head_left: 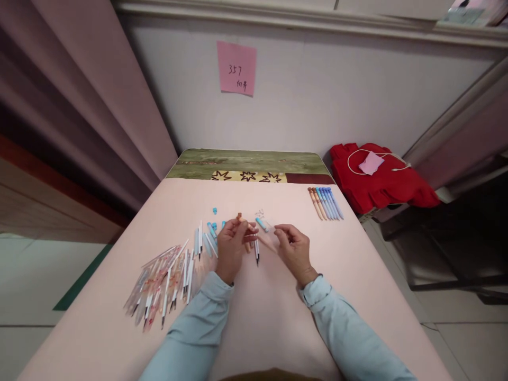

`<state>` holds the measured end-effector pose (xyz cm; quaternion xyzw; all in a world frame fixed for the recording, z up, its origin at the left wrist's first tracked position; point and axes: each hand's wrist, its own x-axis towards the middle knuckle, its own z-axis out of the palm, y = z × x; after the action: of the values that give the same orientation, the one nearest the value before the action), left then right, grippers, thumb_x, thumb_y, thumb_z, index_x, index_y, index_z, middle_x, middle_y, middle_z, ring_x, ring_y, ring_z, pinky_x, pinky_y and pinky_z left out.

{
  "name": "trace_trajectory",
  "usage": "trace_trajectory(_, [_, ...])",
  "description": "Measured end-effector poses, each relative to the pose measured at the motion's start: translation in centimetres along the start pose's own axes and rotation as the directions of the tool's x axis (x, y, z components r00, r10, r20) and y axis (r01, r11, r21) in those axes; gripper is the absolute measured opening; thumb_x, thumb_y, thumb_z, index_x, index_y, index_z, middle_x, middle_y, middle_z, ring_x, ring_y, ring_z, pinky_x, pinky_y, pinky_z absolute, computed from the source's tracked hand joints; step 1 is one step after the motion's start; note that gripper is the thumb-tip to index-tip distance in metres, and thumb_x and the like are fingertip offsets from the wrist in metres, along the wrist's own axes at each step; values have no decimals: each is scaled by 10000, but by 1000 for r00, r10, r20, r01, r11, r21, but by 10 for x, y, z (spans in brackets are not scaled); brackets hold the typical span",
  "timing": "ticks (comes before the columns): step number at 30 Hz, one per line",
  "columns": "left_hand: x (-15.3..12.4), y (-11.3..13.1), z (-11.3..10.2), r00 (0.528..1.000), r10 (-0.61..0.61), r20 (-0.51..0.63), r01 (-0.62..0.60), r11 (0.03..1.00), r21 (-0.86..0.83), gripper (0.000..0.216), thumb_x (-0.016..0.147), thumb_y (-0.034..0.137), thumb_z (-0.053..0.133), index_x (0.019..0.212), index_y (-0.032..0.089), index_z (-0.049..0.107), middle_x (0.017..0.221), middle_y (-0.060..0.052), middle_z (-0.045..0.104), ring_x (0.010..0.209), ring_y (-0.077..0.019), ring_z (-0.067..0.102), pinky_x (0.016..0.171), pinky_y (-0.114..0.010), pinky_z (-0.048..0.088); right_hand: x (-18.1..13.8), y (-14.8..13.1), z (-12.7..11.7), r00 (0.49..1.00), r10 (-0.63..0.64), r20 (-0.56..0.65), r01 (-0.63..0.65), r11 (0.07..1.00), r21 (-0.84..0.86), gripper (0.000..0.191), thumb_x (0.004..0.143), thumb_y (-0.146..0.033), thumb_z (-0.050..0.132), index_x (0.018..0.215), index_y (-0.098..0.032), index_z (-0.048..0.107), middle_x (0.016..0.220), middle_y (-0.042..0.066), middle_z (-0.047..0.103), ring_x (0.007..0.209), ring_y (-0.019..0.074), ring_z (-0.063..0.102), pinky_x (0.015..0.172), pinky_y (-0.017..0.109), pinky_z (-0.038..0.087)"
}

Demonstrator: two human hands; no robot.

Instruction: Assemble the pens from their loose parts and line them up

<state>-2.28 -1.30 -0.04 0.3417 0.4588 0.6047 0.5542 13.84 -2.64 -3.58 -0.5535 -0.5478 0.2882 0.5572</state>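
Note:
My left hand (232,247) is closed around a pen barrel piece (240,217) with a brown top, held just above the table. My right hand (294,247) has its fingertips pinched together; whatever is between them is too small to make out. On the table between the hands lie a blue pen part (261,224), white pen refills (257,253) with dark tips and a pale barrel (268,244). Tiny springs or similar bits (259,213) sit just beyond them. Left of my left hand are light-blue pen parts (211,230) and more refills, partly hidden by the hand.
Finished-looking pens (325,203) with brown and blue tops lie in a row at the far right of the pink table (349,296). A heap of clear barrels and refills (159,283) spreads at the left. A red cloth (381,185) with a cable is beyond the right edge.

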Motion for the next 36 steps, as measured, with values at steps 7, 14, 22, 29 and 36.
trace_trajectory(7, [12,3,-14,997,11,-77,-23,987,-161,302,762,386,754,851,131,618,843,-53,711,608,-97,647,594,-219,547,6,6,-2,992,15,-124,-27,995,-95,257,864,-396,609,858,-164,719,648,-14,613,571,118,504,586,235,422])
trace_trajectory(14, [13,4,-14,999,7,-48,-19,968,-249,265,742,318,785,850,130,632,878,-51,709,665,-93,656,657,-219,557,6,10,-4,995,8,-100,-28,979,-200,225,855,-377,603,862,-198,739,769,11,682,621,134,559,635,251,446])
trace_trajectory(22, [15,2,-11,999,-41,22,45,964,-263,270,743,325,786,853,126,641,866,-53,706,670,-103,664,682,-233,558,34,-4,-1,982,170,86,-98,837,-538,154,797,-318,607,759,-251,740,754,-1,710,681,162,598,618,254,390])
trace_trajectory(29, [18,-3,-13,997,-57,48,68,961,-269,256,747,313,779,873,137,643,875,-52,707,661,-104,660,685,-241,550,54,-5,24,987,156,28,-101,755,-648,208,868,-318,546,832,-254,741,846,19,719,756,177,614,642,267,373])
trace_trajectory(36, [21,-5,-13,996,-79,47,88,959,-268,239,756,307,772,852,133,640,866,-51,699,664,-107,654,676,-240,545,45,0,35,993,91,72,-9,677,-736,212,885,-422,617,979,-273,735,1015,25,685,838,167,634,676,265,389])
